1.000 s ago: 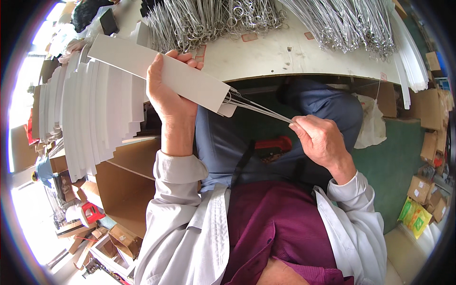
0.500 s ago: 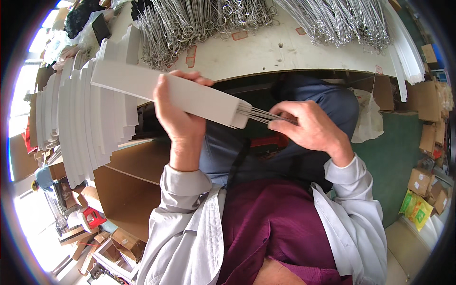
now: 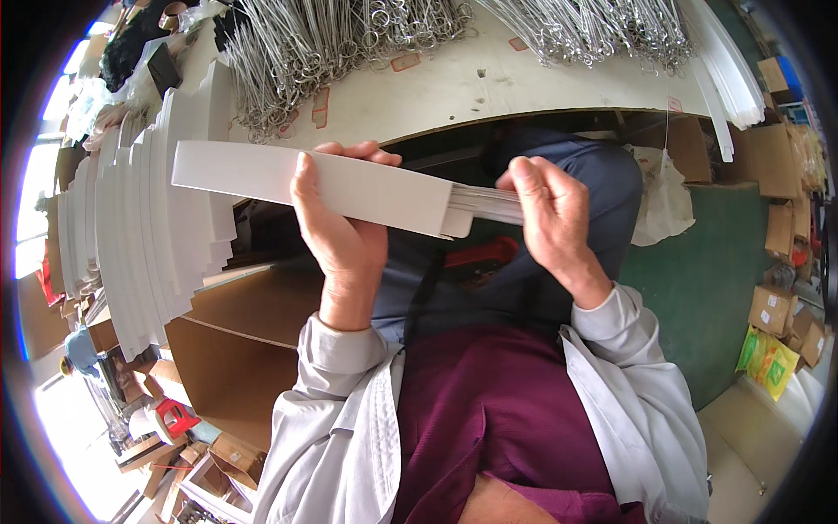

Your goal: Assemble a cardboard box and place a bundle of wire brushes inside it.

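Left hand [image 3: 336, 231] closed around a long flat white card sleeve [image 3: 305, 182], thumb across the near face, fingertips curled over the top edge. Sleeve held in the air, roughly level, tilted slightly down to the right, in front of the worktop [image 3: 489, 83] edge and above the lap.

Right hand [image 3: 550, 214] closed on a bundle of thin white strips [image 3: 484, 203], pinched between thumb and fingers just right of the sleeve's open end. Strips enter that end; how deep they sit inside, cannot tell. The two hands are near each other, not touching.

Both forearms in pale grey sleeves [image 3: 349, 410], maroon garment [image 3: 497, 410] in the middle, blue trousers [image 3: 602, 175] under the hands. A red object [image 3: 476, 258] lies on the lap just below the sleeve's open end; kind unclear.

Worktop above: piles of metal wire pieces with ring ends [image 3: 340, 48], left and centre; a second pile [image 3: 602, 31] further right. Long white strips [image 3: 724, 61] lie along the right rim.

Left of the left hand: fanned stack of white card sleeves [image 3: 140, 236], upright on edge. Below it, brown cardboard sheets [image 3: 236, 349].

Right side: green floor [image 3: 698, 288], small cardboard boxes [image 3: 777, 306], a yellow-green packet [image 3: 764, 362].
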A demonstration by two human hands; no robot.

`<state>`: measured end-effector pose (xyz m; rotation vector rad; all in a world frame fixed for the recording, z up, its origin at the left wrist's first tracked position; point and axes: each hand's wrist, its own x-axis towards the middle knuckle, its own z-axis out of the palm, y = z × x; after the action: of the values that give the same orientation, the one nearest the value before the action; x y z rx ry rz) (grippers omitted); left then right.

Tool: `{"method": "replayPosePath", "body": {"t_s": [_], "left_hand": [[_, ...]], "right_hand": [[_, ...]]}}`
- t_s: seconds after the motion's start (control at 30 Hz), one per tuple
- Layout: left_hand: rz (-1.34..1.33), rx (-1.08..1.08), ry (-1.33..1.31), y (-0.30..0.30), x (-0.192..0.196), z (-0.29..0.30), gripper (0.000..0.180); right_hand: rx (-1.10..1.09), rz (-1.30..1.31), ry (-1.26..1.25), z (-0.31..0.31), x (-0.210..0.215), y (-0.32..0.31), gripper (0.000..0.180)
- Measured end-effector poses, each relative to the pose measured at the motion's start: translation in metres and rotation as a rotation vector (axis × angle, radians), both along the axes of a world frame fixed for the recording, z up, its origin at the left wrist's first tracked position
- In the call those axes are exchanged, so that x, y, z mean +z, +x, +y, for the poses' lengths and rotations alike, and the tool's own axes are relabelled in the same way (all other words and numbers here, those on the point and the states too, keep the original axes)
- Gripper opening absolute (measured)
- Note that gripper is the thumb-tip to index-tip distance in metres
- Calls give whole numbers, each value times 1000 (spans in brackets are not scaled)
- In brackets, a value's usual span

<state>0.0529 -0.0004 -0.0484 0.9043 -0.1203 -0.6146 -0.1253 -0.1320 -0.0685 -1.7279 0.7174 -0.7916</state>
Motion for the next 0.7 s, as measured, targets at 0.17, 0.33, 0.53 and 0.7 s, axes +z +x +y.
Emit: {"method": "replayPosePath", "body": {"t_s": [0.17,0.33,0.53,0.7], "left_hand": [[-30,45,22,-17,-7,-5,44],[-64,24,59,-13,-12,-3,46],[-7,-38,147,-30,-20,9,50],[-396,-606,657,-38,2,63,32]], "right_hand": [[-24,-124,-43,12,-21,36,34],[98,5,556,16,-17,33,42],[90,-83,202,20,-27,36,50],[80,-29,172,2,-26,22,46]]}}
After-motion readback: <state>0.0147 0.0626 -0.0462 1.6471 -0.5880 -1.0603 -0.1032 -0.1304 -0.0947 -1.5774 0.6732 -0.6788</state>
